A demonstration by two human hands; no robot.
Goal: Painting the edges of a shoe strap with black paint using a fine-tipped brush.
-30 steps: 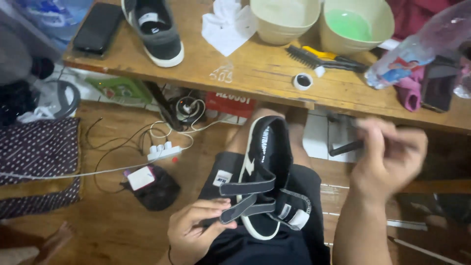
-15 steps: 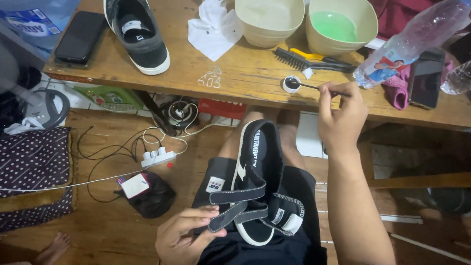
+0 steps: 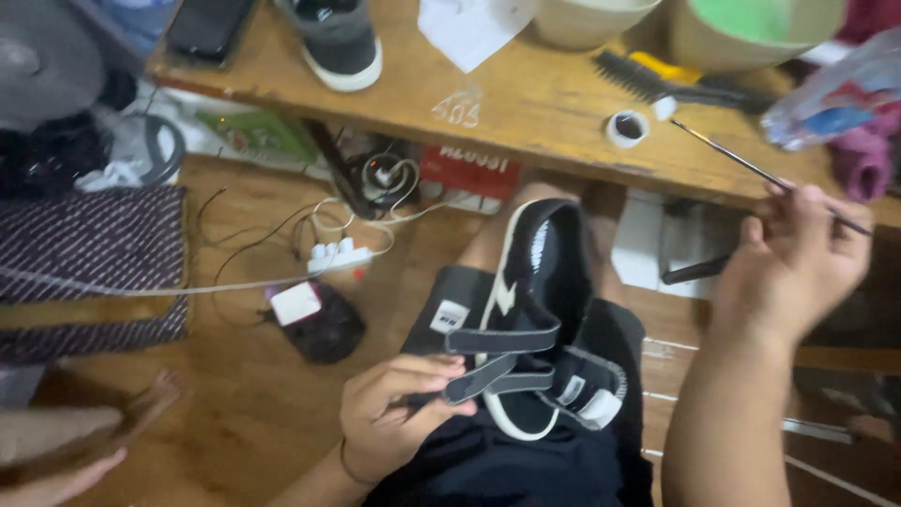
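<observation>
On my lap lay the black shoe (image 3: 540,310), long axis running toe-away toward the table (image 3: 526,103), heel nearest me, its two straps fanned out to the left. My left hand (image 3: 394,422) pinched the end of the lower strap (image 3: 497,380), fingers pressed together on it. My right hand (image 3: 798,258) was up and to the right of the shoe, well apart from it, pinching a thin brush (image 3: 751,169) whose tip pointed toward the small round pot (image 3: 627,129) on the table. Left hand was clearly the nearer one to the shoe. A second shoe (image 3: 338,38) sat on the table's far side.
</observation>
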